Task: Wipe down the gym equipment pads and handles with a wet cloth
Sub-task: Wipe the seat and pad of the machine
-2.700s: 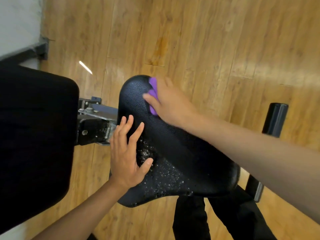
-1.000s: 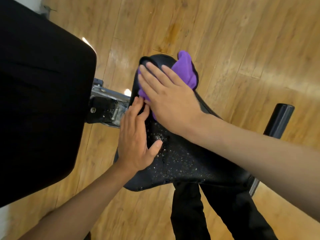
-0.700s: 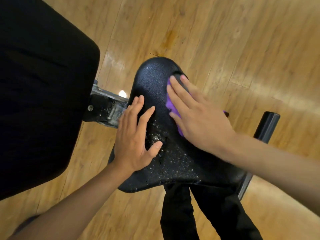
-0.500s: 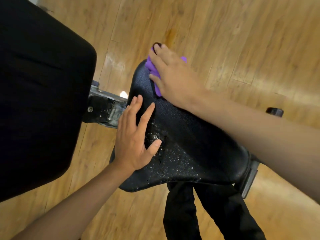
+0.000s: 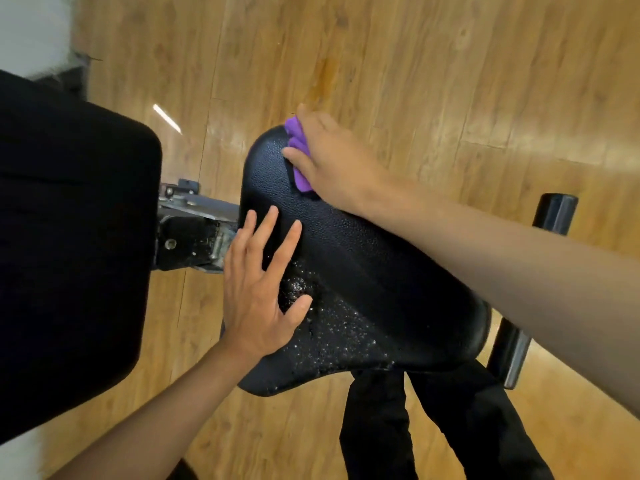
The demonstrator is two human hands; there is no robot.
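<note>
Most of the purple cloth [image 5: 298, 157] lies hidden beneath the right hand [image 5: 332, 161]. Left of the left hand [image 5: 258, 296], a large black pad [image 5: 69, 237] runs off the frame; the corner [image 5: 31, 29] beyond it is blurred.

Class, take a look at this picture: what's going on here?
A person is wiping a black seat pad on gym equipment. The right hand holds a purple cloth against the pad's narrow far end. The left hand rests flat on the pad's left side, fingers spread. Water droplets speckle the near part, not yet wiped.
</note>
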